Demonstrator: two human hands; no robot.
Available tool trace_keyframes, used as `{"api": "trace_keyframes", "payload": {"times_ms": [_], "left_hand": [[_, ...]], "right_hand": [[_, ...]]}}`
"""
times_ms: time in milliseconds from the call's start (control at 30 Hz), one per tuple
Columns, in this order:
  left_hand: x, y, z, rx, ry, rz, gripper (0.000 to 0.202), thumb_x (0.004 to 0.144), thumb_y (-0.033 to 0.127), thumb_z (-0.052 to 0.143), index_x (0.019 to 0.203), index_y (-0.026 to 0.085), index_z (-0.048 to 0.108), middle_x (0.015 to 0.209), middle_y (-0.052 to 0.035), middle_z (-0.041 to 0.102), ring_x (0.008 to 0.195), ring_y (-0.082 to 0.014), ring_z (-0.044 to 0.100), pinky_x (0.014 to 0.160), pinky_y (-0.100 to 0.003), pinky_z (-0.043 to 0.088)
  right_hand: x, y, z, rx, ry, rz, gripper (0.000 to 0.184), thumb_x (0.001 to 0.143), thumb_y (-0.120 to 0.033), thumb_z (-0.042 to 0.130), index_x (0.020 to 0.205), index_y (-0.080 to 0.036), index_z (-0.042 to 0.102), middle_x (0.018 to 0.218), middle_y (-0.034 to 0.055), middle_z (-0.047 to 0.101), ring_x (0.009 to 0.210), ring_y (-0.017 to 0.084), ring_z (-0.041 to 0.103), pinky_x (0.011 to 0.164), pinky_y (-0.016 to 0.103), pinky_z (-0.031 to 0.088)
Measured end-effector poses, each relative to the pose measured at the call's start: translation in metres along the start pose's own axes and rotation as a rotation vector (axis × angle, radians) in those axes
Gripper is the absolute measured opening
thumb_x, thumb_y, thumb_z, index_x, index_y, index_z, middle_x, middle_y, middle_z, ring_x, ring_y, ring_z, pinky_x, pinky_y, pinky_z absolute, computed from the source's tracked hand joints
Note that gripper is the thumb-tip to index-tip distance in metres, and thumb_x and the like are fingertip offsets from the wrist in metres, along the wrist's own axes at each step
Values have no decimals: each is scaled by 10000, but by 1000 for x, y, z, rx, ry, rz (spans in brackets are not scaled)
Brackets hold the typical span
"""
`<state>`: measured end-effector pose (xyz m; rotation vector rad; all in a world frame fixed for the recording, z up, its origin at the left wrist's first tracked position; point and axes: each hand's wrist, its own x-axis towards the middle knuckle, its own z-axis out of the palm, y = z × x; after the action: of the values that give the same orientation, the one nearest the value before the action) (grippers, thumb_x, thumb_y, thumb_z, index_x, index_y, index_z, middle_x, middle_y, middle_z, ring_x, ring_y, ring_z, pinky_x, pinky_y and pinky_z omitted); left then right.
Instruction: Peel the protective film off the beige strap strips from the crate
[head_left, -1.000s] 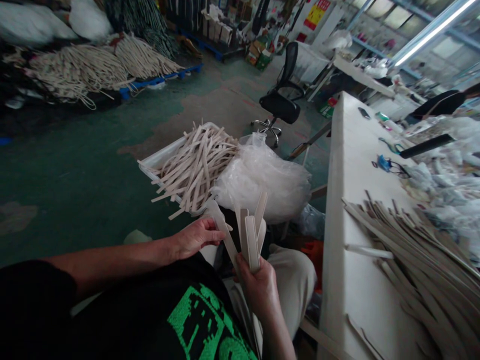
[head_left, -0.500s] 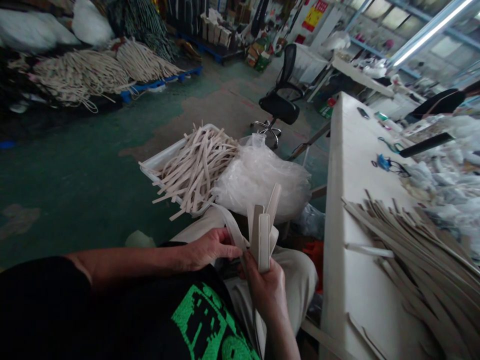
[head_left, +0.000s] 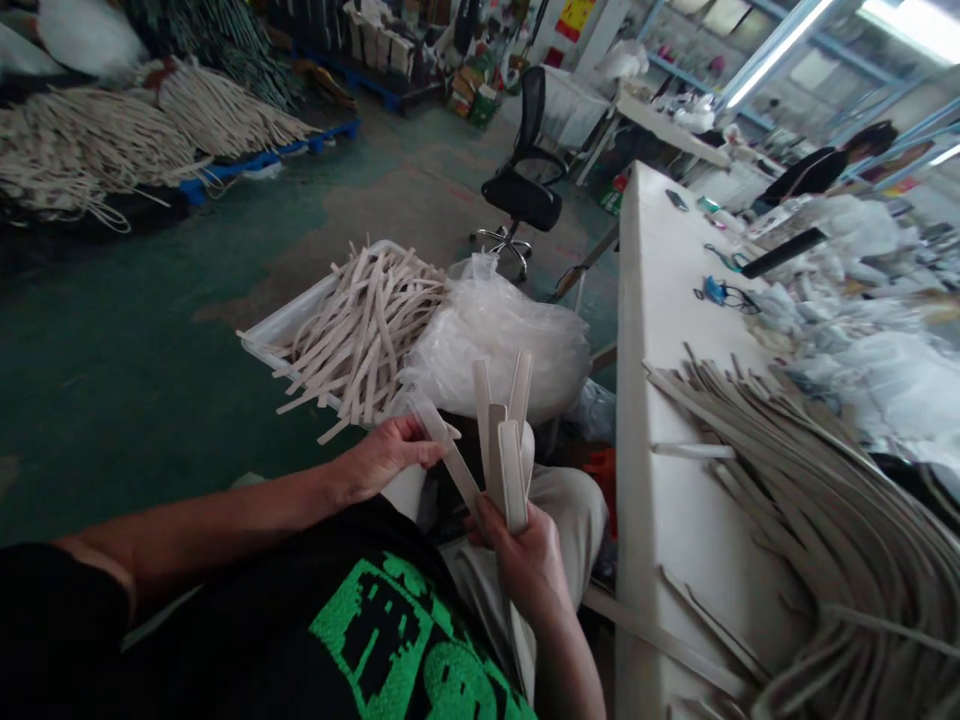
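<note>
My right hand (head_left: 529,560) is closed round a bunch of flat beige straps (head_left: 504,440) whose ends stand up like a fan over my lap. My left hand (head_left: 386,455) pinches one more beige strap (head_left: 442,450) that slants down into the same bunch. Just beyond my hands a white tray (head_left: 279,325) is heaped with loose beige straps (head_left: 360,330). A crumpled clear plastic bag (head_left: 499,340) lies against the tray's right side.
A long white table (head_left: 660,300) runs along my right with a big pile of straps (head_left: 810,500), plastic bags, scissors (head_left: 721,295) and a phone. A black office chair (head_left: 525,180) stands on the green floor ahead. Strap heaps (head_left: 90,140) lie far left. A person (head_left: 825,165) sits beyond the table.
My left hand has drawn the single strap up and to the left, away from the bunch. The view has swung slightly right and down.
</note>
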<state>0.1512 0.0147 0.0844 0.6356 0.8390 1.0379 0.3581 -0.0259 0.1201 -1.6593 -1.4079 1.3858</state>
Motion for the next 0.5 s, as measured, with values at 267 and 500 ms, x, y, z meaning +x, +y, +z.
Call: {"api": "trace_keyframes", "payload": {"times_ms": [267, 500], "left_hand": [[1, -4, 12, -10, -53, -154, 329, 611, 296, 947, 858, 151, 784, 794, -20, 696, 686, -114, 535, 647, -245, 426], [-2, 3, 12, -125, -157, -345, 496, 679, 266, 922, 1140, 182, 759, 824, -22, 674, 664, -98, 537, 673, -246, 468]], "right_hand": [[5, 0, 5, 115, 69, -43, 404, 842, -543, 659, 779, -146, 700, 596, 46, 675, 458, 155, 576, 453, 247, 426], [16, 11, 4, 264, 188, -213, 237, 779, -372, 698, 893, -179, 774, 881, 81, 760, 547, 152, 565, 503, 272, 490]]}}
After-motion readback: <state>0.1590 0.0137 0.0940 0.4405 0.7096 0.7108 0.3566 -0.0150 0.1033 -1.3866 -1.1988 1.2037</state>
